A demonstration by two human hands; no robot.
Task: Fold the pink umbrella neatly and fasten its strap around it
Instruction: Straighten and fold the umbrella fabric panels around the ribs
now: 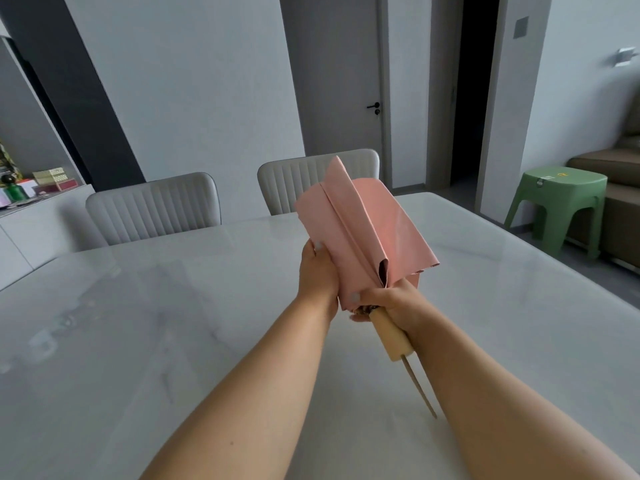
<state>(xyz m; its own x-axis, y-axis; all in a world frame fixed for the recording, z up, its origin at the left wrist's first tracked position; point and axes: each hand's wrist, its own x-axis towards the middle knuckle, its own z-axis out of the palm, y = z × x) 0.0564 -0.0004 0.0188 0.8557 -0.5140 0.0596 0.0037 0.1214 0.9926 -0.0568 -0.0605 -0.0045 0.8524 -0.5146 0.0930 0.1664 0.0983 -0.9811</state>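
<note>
While you stand at the pale marble surface [138, 323], it fills most of your view, with two grey chairs [154, 207] pushed in at its far edge and a green stool [557, 206] on the floor off to the right. Above the surface, out in front of you, you hold the pink umbrella [360, 230] in the air, its canopy collapsed and pointing up and away, the fabric lying in broad, loose folds that are not yet wrapped tight. Your left hand [318, 271] lies against the left side of the canopy, fingers wrapped round the fabric and thumb up along its edge. Your right hand [391, 301] clenches the bunched base of the canopy just above the handle [389, 336]. This pale wooden handle sticks out below your right hand, slanting down toward you. A thin cord loop [420, 389] hangs from the handle's end.
</note>
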